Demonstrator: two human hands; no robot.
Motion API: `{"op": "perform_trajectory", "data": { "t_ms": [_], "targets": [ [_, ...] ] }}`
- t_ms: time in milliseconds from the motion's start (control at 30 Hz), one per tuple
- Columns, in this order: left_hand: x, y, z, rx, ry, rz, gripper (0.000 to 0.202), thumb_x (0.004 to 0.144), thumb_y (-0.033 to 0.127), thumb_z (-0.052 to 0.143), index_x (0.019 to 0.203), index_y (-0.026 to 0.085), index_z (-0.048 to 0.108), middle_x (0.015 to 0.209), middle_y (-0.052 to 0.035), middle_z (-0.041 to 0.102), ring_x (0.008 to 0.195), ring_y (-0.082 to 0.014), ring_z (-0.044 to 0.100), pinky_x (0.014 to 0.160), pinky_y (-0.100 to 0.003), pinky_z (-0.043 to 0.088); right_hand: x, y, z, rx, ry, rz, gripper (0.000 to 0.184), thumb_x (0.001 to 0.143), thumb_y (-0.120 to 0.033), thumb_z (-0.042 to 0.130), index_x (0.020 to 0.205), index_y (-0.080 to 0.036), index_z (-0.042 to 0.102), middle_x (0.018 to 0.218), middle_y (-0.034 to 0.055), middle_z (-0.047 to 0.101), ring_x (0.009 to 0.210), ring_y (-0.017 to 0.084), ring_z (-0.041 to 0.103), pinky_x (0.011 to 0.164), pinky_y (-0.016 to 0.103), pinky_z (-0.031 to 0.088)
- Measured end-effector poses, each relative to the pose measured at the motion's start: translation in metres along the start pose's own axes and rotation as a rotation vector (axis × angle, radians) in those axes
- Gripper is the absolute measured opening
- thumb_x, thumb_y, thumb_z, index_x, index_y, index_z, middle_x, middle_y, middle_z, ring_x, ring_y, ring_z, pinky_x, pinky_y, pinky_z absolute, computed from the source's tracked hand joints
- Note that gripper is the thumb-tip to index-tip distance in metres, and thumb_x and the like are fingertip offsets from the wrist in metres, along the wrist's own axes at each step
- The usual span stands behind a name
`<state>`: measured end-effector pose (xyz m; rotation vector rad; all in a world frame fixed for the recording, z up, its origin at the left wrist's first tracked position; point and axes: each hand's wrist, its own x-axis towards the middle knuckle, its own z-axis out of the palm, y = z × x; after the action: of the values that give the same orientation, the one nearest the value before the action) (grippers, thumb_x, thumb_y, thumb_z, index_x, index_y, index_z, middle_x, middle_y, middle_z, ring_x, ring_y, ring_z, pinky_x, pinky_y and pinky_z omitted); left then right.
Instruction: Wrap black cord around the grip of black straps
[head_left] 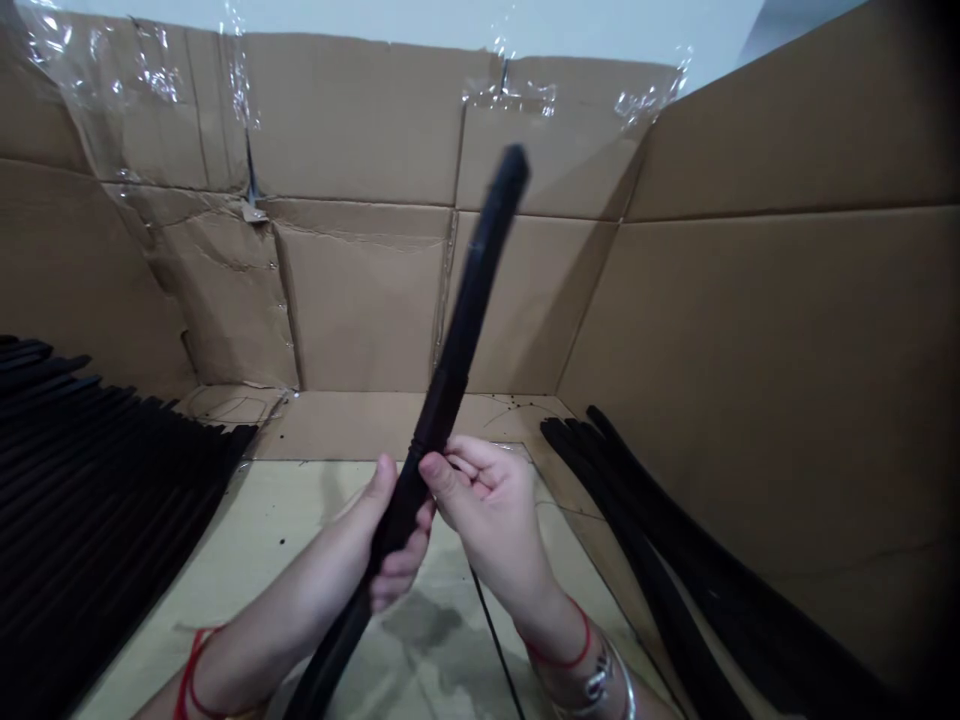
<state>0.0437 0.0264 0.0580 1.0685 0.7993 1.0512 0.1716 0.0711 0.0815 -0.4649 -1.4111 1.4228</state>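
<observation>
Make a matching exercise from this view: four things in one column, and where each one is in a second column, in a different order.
Things:
1. Long black strip
2. Fanned row of black strips
3. Loose curved black strips
4. Silver bangle

Places:
A. Right wrist
B. Held in the left hand and right hand
C. Along the right cardboard wall
D. Far left of the view

Pairs: 1-B, 2-D, 3-C, 4-A

One head-worn view faces forward and down. It sits close above the left hand (394, 530) and right hand (487, 500), with a cardboard wall (360, 300) ahead.
</observation>
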Motion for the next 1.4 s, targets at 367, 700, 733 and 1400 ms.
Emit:
{"op": "perform_trajectory", "data": {
  "t_ms": [367, 700, 733, 1400],
  "targets": [
    [0.000, 0.006, -0.005, 0.277, 0.207, 0.193, 0.050, 0.085, 0.066, 0.053, 0.083, 0.016, 0.048, 0.056, 0.0047, 0.045, 0.047, -0.0059, 0.040, 0.044, -0.014, 0.033, -0.005, -0.004, 0.002, -0.050, 0.020, -0.120, 0.035, 0.082, -0.043, 0.068, 0.064, -0.014, 0.058, 0.049, -0.0062, 0.037, 0.042, 0.004, 0.022, 0.037, 0.020, 0.015],
    [-0.001, 0.001, 0.001, 0.308, 0.252, 0.277, 0.046, 0.085, 0.062, 0.057, 0.084, 0.018, 0.045, 0.062, 0.0042, 0.043, 0.052, -0.0064, 0.037, 0.046, -0.014, 0.029, 0.002, -0.001, -0.005, 0.006, 0.132, -0.065, 0.031, 0.073, -0.039, 0.078, 0.088, -0.014, 0.070, 0.054, -0.0057, 0.041, 0.044, 0.005, 0.020, 0.037, 0.020, 0.013],
    [0.000, 0.000, 0.002, 0.275, 0.217, 0.238, 0.045, 0.085, 0.061, 0.058, 0.084, 0.018, 0.045, 0.060, 0.0056, 0.039, 0.049, -0.0058, 0.032, 0.044, -0.014, 0.026, 0.003, -0.002, -0.005, 0.020, 0.089, -0.033, 0.030, 0.073, -0.040, 0.078, 0.086, -0.014, 0.070, 0.053, -0.0064, 0.039, 0.043, 0.004, 0.019, 0.037, 0.020, 0.013],
    [-0.005, 0.005, 0.000, 0.432, 0.218, 0.153, 0.052, 0.092, 0.066, 0.036, 0.084, 0.017, 0.049, 0.060, 0.0035, 0.039, 0.051, -0.0083, 0.032, 0.045, -0.018, 0.026, 0.000, -0.006, -0.006, 0.035, -0.098, 0.037, 0.032, 0.076, -0.043, 0.075, 0.085, -0.013, 0.069, 0.050, -0.0084, 0.033, 0.041, 0.004, 0.019, 0.037, 0.020, 0.013]
  ]
}}
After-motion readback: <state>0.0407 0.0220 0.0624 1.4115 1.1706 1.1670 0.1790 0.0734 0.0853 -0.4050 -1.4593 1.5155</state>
